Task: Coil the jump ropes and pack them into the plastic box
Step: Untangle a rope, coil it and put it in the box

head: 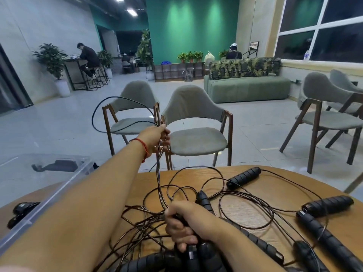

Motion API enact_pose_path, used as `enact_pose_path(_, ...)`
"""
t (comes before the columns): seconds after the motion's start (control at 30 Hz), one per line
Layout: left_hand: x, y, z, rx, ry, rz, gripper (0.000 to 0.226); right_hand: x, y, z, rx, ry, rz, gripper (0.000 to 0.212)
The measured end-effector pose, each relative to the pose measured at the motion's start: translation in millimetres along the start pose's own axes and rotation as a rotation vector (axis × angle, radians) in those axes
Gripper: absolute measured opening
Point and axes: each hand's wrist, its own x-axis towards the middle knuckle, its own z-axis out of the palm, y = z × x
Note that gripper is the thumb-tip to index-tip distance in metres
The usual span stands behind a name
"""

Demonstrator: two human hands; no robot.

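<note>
— Two hands in shot. Start left, what's there?
— Clear plastic box (59, 193) on the left end of the wooden table (255, 213). Something black shows low through its wall; can't tell if it's inside.
— Your left hand?
— Your left hand (155, 137) is stretched out past the table's far edge, fingers curled round several cable strands. One loop (92, 118) arcs up to its left, in front of a grey chair (135, 95).
— Right hand?
— Your right hand (184, 226) is low and near, fist tight round a bunch of black handles (196, 252) plus cable. The jump ropes (203, 199) sit tangled on the table around it, outside the box, with strands running up to the left hand.
— Further right?
— Loose handles (328, 205) lying flat on the table, well apart from the box.
</note>
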Motion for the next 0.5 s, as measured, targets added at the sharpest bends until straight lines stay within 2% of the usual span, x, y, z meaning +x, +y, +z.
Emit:
enact_pose_path(0.07,7,0,-9,0.327,0.045,-0.01,0.034,2,1,-1,-0.004,-0.008,-0.009,0.04)
enact_pose_path(0.1,9,0,-12,0.512,0.007,-0.062,0.034,1,1,-1,0.0,-0.012,-0.011,0.039)
enact_pose_path(0.2,4,1,-17,0.954,-0.258,-0.326,0.038,1,1,-1,0.015,-0.031,-0.018,0.039)
enact_pose_path(0.27,3,2,-19,1.135,-0.334,-0.431,0.036,1,1,-2,0.04,-0.043,-0.021,0.039)
enact_pose_path(0.37,1,-1,-18,1.16,-0.348,-0.491,0.032,0,1,-3,0.064,-0.057,-0.033,0.039)
enact_pose_path(0.5,-3,-21,-15,1.049,-0.412,-0.613,0.057,0,1,-1,0.042,-0.065,-0.071,0.04)
